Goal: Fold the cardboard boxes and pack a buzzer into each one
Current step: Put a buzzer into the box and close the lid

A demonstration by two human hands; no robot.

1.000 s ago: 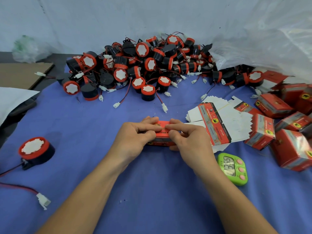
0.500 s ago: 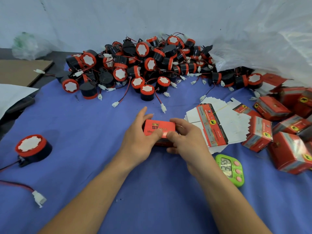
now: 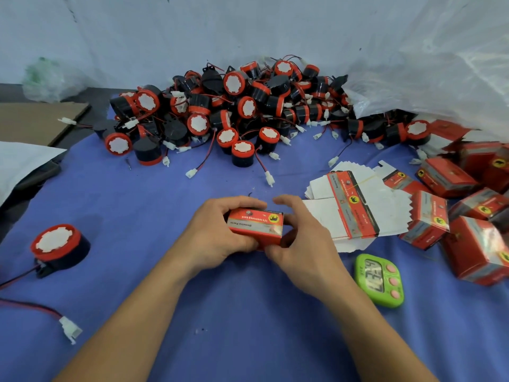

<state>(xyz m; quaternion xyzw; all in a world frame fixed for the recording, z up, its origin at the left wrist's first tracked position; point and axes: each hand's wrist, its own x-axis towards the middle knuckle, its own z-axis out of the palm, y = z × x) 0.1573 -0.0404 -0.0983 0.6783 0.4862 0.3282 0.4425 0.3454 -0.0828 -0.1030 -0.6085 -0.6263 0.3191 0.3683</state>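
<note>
Grips a red box (image 3: 256,226) at both ends: left hand (image 3: 214,238) curled round its left end, right hand (image 3: 305,246) round its right. Beyond the grip, piled buzzers (image 3: 234,111); just right of it, blanks (image 3: 352,205) and timer (image 3: 380,279); far left, lone buzzer (image 3: 57,249).

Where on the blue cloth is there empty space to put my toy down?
Bare blue cloth lies between the lone buzzer, the buzzer pile and the left hand, and on the near side of the green timer. The right side is crowded with flat box blanks and folded boxes.
</note>
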